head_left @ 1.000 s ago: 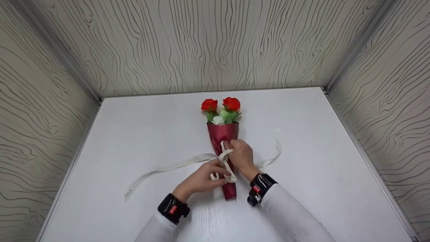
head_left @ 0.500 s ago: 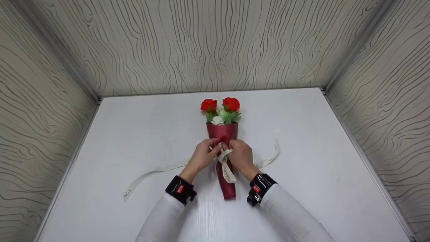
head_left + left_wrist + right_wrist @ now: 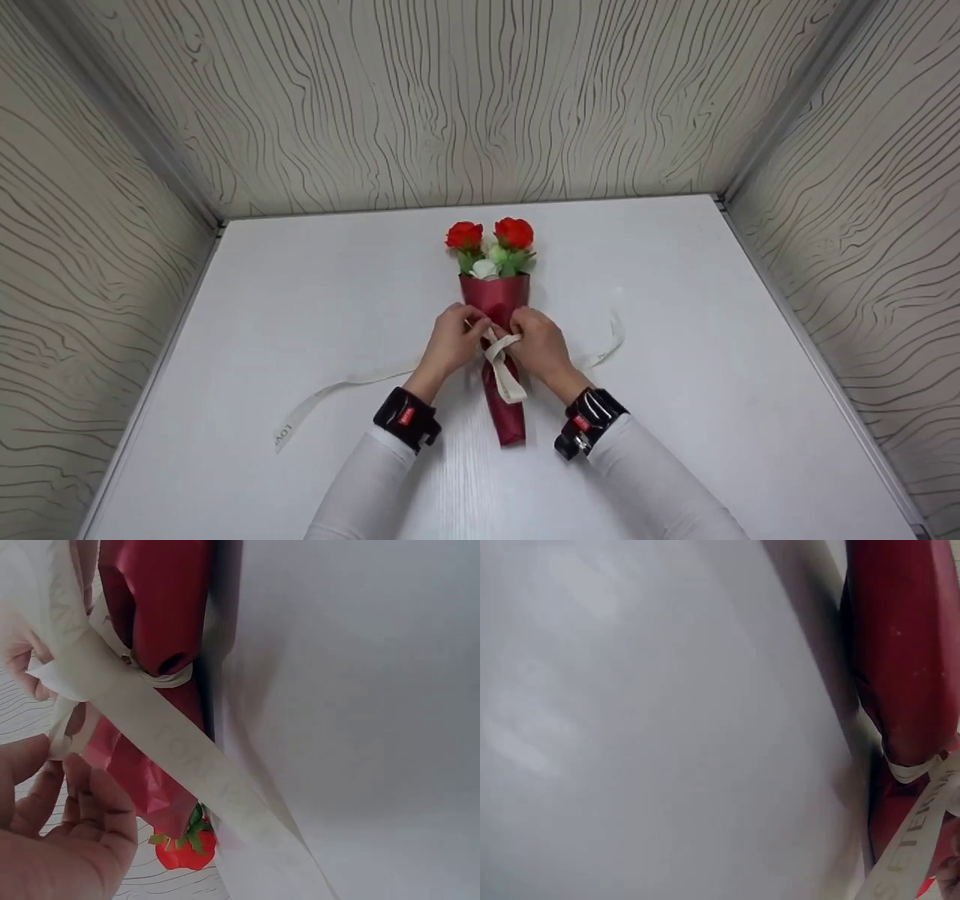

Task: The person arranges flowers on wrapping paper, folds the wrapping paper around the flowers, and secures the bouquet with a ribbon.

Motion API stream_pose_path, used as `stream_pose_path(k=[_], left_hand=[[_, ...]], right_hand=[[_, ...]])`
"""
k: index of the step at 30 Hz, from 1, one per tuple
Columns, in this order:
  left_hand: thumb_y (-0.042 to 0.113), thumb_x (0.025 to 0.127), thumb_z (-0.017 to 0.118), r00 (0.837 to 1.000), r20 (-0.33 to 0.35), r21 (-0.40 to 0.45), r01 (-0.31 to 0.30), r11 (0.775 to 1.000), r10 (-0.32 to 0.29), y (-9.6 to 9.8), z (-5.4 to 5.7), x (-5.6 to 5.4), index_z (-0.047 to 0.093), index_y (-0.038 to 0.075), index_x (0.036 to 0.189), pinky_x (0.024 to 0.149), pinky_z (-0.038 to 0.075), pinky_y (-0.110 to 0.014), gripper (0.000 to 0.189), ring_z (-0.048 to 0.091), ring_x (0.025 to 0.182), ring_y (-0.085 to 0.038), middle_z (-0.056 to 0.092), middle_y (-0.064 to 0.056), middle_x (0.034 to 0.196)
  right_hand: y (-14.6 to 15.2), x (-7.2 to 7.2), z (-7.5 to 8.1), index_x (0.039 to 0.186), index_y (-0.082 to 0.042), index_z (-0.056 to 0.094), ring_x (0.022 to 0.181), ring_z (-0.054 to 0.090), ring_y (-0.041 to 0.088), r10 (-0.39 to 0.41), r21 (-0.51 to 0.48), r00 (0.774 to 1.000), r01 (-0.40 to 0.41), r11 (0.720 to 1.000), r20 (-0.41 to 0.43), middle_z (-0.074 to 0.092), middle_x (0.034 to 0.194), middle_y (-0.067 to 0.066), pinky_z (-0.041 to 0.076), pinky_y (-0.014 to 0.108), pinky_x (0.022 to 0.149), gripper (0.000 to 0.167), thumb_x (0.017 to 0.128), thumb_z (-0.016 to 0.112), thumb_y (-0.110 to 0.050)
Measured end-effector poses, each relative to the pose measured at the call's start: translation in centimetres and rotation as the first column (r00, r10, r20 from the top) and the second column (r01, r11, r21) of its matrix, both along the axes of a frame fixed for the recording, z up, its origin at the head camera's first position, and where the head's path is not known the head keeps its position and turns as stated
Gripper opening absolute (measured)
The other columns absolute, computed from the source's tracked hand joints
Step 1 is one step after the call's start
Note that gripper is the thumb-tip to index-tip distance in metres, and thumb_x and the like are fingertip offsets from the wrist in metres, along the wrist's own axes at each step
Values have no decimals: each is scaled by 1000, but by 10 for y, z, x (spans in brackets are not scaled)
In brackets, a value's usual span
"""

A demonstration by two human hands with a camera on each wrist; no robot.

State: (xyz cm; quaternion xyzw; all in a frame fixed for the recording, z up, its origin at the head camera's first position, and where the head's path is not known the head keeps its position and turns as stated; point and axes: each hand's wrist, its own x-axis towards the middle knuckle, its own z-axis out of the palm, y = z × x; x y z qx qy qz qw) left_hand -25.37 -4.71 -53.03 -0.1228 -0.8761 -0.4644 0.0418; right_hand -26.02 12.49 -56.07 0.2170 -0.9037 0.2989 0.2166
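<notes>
A small bouquet in dark red wrapping (image 3: pixel 495 291) lies on the table, with two red roses (image 3: pixel 514 234) and paler blooms at its top. Cream printed ribbon (image 3: pixel 504 379) circles its waist and is looped at the front. My left hand (image 3: pixel 450 341) pinches a ribbon loop (image 3: pixel 60 736) between thumb and fingertips, plainest in the left wrist view. From the other side my right hand (image 3: pixel 544 346) grips the ribbon beside the knot, its fingers curled. Only a sliver of that hand shows in the right wrist view, by the lettered ribbon (image 3: pixel 911 847).
One long ribbon tail (image 3: pixel 322 394) stretches left over the white table (image 3: pixel 315 285); another tail (image 3: pixel 616 334) curves off to the right. Wood-patterned panels (image 3: pixel 450 105) stand behind the table and on both sides.
My left hand has gone from the lower ribbon loop up to the knot and now pinches the ribbon there. The right hand stays near the knot, shifting only slightly.
</notes>
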Motion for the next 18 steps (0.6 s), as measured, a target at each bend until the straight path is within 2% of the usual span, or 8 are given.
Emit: stream_pose_path(k=[3,6,10,15,17,18], left_hand=[[20,85,60,999,-20,18,-25,1000,25,-2,0,0,62,8,81,60,42,-23,12,49,68,-10,50,1,77],[20,85,61,998,-50,36,-38,999,39,-4,1,0,61,8,80,61,41,-24,13,48,69,-12,50,0,76],[21,85,60,997,-62,46,-45,998,48,-5,2,0,60,9,79,61,40,-25,13,49,70,-15,49,1,75],[20,84,61,997,-49,64,-57,996,60,-6,2,0,59,9,78,60,40,-25,13,50,71,-18,49,0,75],[19,84,61,996,-50,72,-67,995,71,-6,2,0,59,8,78,60,40,-25,12,50,71,-18,50,0,75],[19,84,61,996,-52,74,-72,995,76,-6,2,0,59,9,78,60,40,-25,12,51,71,-18,50,0,75]], right_hand=[[8,1,10,76,-12,51,64,43,11,118,-57,984,-111,992,132,43,73,-2,37,24,55,24,62,68,-2],[17,5,25,94,-7,54,75,48,20,245,-141,939,-216,966,241,47,86,6,42,32,63,38,61,66,7],[32,14,41,114,-8,49,85,48,29,363,-172,865,-321,931,346,46,102,12,44,41,70,56,64,68,9],[44,35,50,132,-18,36,88,48,24,411,-90,734,-436,896,541,38,119,8,47,33,66,81,64,77,-2],[44,43,51,135,-20,33,87,49,22,419,-70,702,-468,881,576,37,121,7,47,30,64,85,64,79,-10],[43,46,51,135,-21,34,85,50,21,423,-63,701,-477,877,574,38,120,6,47,29,63,83,65,79,-15]])
